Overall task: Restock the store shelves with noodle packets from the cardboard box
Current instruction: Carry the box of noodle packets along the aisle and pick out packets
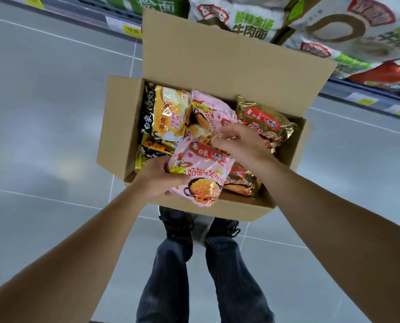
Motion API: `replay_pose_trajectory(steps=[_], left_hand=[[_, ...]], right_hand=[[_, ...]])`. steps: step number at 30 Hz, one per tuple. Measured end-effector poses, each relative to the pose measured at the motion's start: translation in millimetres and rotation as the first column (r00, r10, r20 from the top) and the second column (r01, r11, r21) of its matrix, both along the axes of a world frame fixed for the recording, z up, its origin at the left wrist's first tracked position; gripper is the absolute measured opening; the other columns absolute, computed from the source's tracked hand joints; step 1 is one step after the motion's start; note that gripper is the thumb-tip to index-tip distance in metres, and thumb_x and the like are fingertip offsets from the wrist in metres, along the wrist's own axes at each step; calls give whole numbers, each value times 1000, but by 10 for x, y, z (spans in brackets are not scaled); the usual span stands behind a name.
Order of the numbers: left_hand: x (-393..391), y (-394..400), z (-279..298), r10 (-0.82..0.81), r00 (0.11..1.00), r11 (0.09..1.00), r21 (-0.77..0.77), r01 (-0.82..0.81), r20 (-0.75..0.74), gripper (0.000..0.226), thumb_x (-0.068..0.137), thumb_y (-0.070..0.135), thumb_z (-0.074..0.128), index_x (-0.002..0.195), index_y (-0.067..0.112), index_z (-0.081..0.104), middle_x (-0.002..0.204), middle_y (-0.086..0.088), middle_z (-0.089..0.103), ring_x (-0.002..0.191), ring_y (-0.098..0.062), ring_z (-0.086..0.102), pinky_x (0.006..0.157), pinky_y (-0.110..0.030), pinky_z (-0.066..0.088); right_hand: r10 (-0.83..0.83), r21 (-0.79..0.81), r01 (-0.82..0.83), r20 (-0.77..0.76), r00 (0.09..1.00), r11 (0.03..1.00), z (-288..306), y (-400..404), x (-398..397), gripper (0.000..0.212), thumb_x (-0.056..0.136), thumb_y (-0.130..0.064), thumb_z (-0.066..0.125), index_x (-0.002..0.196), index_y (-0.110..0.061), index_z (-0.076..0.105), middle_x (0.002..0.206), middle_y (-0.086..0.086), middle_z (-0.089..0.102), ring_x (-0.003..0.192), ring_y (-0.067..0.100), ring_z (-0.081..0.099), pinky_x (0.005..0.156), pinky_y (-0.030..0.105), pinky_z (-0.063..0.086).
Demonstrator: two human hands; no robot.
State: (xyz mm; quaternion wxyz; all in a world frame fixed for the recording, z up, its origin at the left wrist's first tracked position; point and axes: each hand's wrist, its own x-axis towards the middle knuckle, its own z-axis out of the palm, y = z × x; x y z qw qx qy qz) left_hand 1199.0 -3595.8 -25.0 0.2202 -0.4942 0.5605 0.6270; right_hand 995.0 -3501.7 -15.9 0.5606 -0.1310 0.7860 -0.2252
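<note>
Tilting pink packet (200, 174), long axis diagonal.

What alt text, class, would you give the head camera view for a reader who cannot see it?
A person's left hand holds a pink noodle packet over an open cardboard box of assorted packets, while the right hand reaches for a second pink packet inside. Stocked store shelves stand behind.

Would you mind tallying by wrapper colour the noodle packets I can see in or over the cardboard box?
Pink packets: 2, one gripped by the left hand at, one in the box
Yellow-and-black packets: 2
Gold-brown packets: 2
Total visible: 6; any beneath are hidden.
</note>
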Motion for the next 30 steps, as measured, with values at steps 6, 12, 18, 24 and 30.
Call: replay_pose_trajectory(steps=[6,12,18,24,30], left_hand=[[167,-122,-303,374,923,916,-188,-354,89,15,76,18,80,84,20,68,81,-4,72,69,-22,66,59,-39,58],[129,-104,-506,340,937,912,-271,-308,79,23,69,30,81,86,22,68,74,1,72,60,-25,67,56,-40,58],[23,-37,-197,368,923,894,-316,-318,113,25,66,39,80,77,21,68,69,4,70,63,-24,67,61,-48,60],[-198,-113,829,244,969,896,-391,-209,43,27,75,35,78,91,15,67,76,2,67,68,-19,62,51,-24,43],[-333,-147,2137,142,989,887,-438,-146,-42,19,79,26,77,91,16,67,77,7,66,65,-6,59,47,-13,42]], right_hand=[[-16,77,52,-411,912,996,-536,-53,-68,57,80,-41,74,125,-17,50,119,-2,49,108,14,50,79,26,40],[174,177,-97,-497,850,980,-919,-180,-51,28,81,-33,73,100,-17,61,105,2,54,87,15,52,69,27,40],[-8,36,35,-569,822,999,-423,-61,-40,18,75,-36,67,76,-19,59,83,1,62,79,20,56,56,25,30],[-26,22,51,-617,787,998,767,202,-201,20,81,-31,66,93,-15,68,79,0,65,79,23,61,60,24,33],[-86,-34,85,-675,733,996,2152,453,-289,28,83,-34,68,106,-18,67,95,4,72,89,27,65,66,25,38]])
